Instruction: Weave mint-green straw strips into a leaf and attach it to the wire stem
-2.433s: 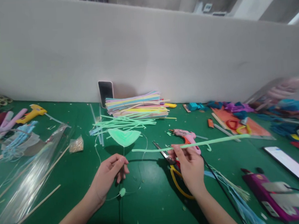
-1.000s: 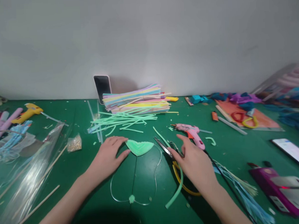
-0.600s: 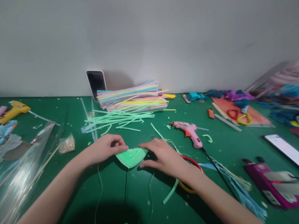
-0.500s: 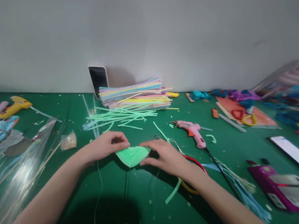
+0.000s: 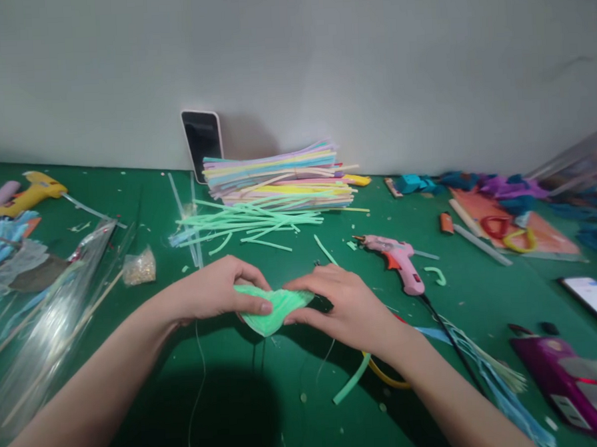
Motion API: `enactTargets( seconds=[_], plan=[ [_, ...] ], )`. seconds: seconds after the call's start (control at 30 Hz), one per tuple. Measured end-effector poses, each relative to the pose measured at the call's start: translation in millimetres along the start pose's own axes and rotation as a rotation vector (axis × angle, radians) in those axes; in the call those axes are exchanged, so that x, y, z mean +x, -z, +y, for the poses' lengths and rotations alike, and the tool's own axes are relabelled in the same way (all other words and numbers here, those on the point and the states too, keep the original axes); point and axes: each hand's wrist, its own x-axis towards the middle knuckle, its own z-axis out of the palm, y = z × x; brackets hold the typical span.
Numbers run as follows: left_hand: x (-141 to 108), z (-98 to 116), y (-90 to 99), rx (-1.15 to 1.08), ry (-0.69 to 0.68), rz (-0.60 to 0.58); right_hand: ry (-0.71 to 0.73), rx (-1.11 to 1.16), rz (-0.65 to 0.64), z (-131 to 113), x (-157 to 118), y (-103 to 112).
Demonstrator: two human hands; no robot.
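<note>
A small mint-green fuzzy piece (image 5: 269, 313), shaped like a leaf or heart, hangs between both hands above the green table (image 5: 237, 387). My left hand (image 5: 226, 290) grips its left side, with the thumb lying across the front. On its right side, my right hand (image 5: 332, 298) pinches the edge between thumb and fingers. Thin pale threads trail beneath the hands. Loose mint-green strips (image 5: 258, 220) lie behind them, in front of a stacked bundle of pastel strips (image 5: 276, 174).
A pink glue gun (image 5: 398, 261) lies right of my right hand, its black cord running forward. A yellow glue gun (image 5: 37, 192) and clear plastic wrapping (image 5: 58, 329) are at left. A phone (image 5: 203, 142) leans on the wall; a purple device (image 5: 562, 383) sits at right.
My left thumb has moved over the front of the green piece, which now looks more folded and heart-like. The view has shifted slightly, so the surroundings appear displaced, mostly rightward.
</note>
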Motion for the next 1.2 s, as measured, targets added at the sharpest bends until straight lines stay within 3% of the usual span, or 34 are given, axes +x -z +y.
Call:
enactTargets(
  seconds=[0.17,0.27,0.4,0.53,0.63,0.83,0.93,1.2],
  plan=[
    [2.7,-7.1,3.4,-0.029,-0.024,-0.009,-0.066,-0.024,-0.039,2.4,-0.8,8.1],
    [6.1,-18.7,10.9,-0.074,0.008,0.084,-0.148,-0.099,0.040,7.8,-10.0,28.2],
    [8.5,-29.4,18.5,-0.174,-0.001,0.181,-0.238,-0.210,0.139,14.9,-43.2,46.3],
    [6.4,-24.7,17.3,-0.231,-0.026,0.152,-0.259,-0.233,-0.131,18.4,-84.2,35.8],
    [3.5,-17.5,14.4,-0.201,-0.029,0.148,-0.246,-0.239,-0.204,18.2,-100.1,22.7],
    [-1.7,-12.8,13.4,-0.205,-0.060,0.129,-0.263,-0.172,-0.145,14.0,-102.1,18.3],
    [-5.6,-10.0,14.4,-0.221,-0.089,0.106,-0.354,-0.193,-0.052,14.1,-104.9,20.6],
    [-11.7,-4.1,14.4,-0.260,-0.172,0.009,-0.566,-0.206,-0.019,9.8,-93.4,0.4]
  ],
)
